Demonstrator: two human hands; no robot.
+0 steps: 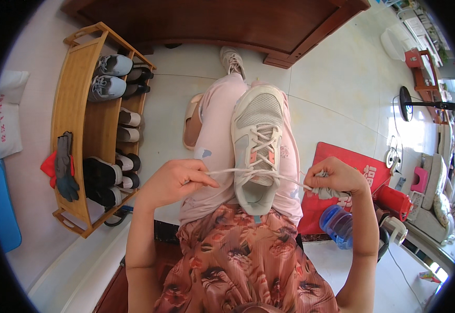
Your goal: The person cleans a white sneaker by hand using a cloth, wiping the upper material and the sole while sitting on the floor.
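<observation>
A light grey and white sneaker (259, 107) rests on my lap, its toe pointing away from me and its opening towards me. Its pale shoelace (265, 145) criss-crosses up the tongue, and the strands cross over each other near the opening. One lace end is pinched in my left hand (172, 183), left of the shoe. On the other side, my right hand (337, 175) grips the opposite end. Both strands stretch sideways, looking nearly straight. A crumpled grey cloth (329, 192) shows under my right fingers; whether they hold it too I cannot tell.
A wooden shoe rack (68, 105) with several pairs of shoes and grey gloves (66, 168) stands at left. Ahead is a dark wooden cabinet (196, 23). A red mat (313, 211) and blue water bottle (339, 227) lie at right. A brown slipper (192, 127) sits beside my leg.
</observation>
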